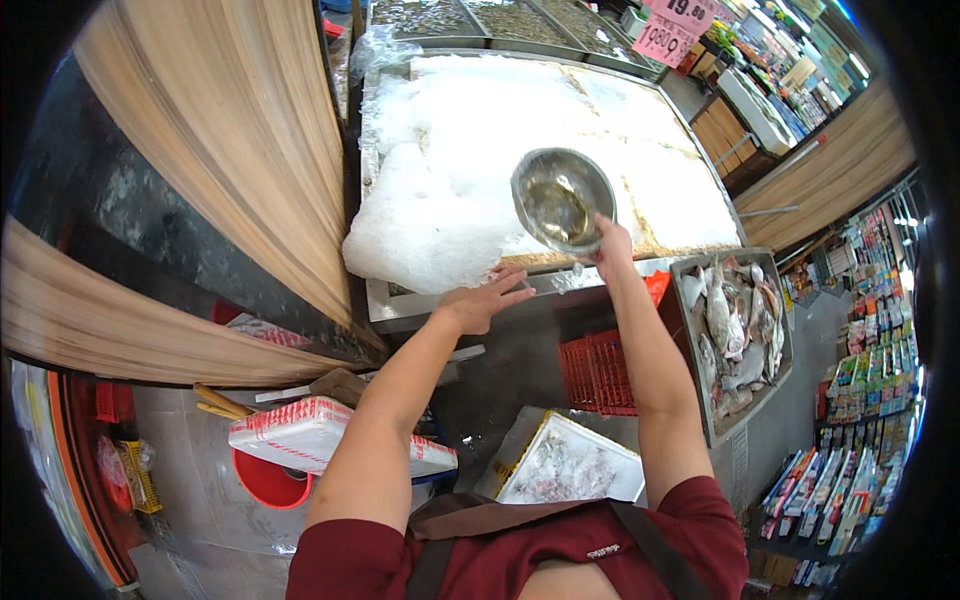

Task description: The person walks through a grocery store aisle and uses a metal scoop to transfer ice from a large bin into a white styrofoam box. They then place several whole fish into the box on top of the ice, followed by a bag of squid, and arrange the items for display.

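Note:
My right hand [613,245] grips the rim of a round metal bowl [564,199], its shiny inside facing me, over the ice at the near side of the display. My left hand [484,301] has its fingers apart and holds nothing; it is at the near metal edge of the display, beside the heaped crushed ice [450,195]. Whether its fingertips touch the ice I cannot tell. Beside my right forearm, a grey plastic tub [679,285] holds several whole fish [720,311].
Below the display are a red plastic crate [596,371] and a white foam box [570,465] with ice. A wrapped foam box [300,435] and a red bucket [274,480] are at the lower left. Wood-patterned panels [247,150] flank the display on the left. Trays [517,22] stand behind it.

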